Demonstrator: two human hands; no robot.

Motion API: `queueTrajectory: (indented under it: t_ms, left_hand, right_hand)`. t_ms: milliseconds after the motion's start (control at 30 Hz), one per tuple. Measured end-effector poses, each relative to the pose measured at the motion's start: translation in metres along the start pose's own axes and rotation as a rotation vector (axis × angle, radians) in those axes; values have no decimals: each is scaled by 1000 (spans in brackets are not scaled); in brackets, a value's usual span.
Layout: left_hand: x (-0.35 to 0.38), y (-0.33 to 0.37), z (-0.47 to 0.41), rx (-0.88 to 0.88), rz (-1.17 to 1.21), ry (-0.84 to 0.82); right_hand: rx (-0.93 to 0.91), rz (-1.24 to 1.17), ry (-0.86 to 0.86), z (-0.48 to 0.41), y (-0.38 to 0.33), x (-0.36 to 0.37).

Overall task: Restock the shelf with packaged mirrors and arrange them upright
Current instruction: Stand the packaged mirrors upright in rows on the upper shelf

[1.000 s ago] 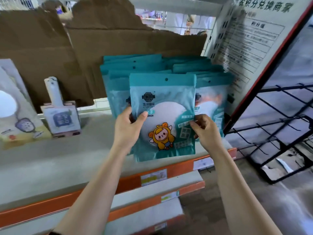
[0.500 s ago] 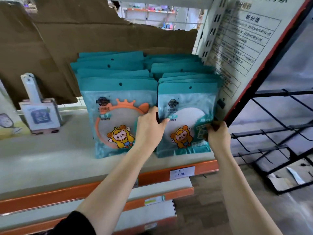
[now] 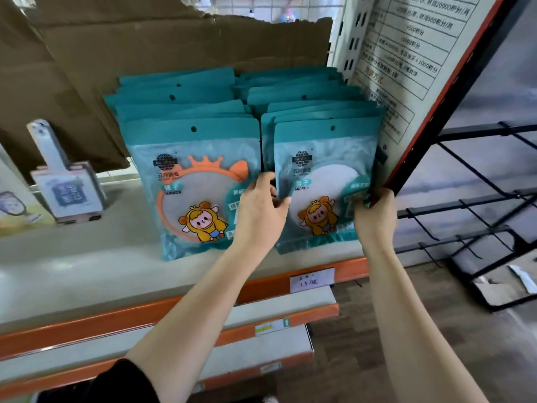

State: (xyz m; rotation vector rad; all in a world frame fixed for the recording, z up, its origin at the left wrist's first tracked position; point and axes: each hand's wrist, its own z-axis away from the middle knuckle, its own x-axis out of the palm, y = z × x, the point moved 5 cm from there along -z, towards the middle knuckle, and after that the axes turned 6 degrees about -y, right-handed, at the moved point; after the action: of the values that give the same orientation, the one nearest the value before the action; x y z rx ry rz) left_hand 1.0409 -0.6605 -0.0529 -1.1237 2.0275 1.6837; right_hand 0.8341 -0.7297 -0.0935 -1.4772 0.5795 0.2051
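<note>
Two rows of teal packaged mirrors stand upright on the beige shelf (image 3: 87, 266). The front pack of the left row (image 3: 191, 181) shows an orange crown-rimmed mirror. The front pack of the right row (image 3: 322, 175) holds a white round mirror. My left hand (image 3: 258, 210) grips that right pack's left edge, thumb on its face. My right hand (image 3: 374, 216) holds the pack's right edge, close against the sign board. The pack's bottom rests on the shelf near its front lip.
A printed sign board with a red edge (image 3: 412, 68) closes the shelf's right end. Torn cardboard (image 3: 145, 45) backs the shelf. A white handled mirror in a box (image 3: 66, 187) stands at left. A black wire rack (image 3: 479, 199) lies right, lower shelves below.
The white-mirror pack went from held in front of the rows to standing at the front of the right row. Both hands moved right with it and still hold its edges.
</note>
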Motion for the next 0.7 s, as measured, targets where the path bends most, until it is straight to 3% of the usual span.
queueTrajectory:
  t_ms: [467,700]
  left_hand:
    - [6,3,9,-20,-37,6]
    - [9,9,4,-31,-10,-91]
  right_hand:
    - [0,17,-28,15,-6,7]
    - [-146,131,-14,39,-37,25]
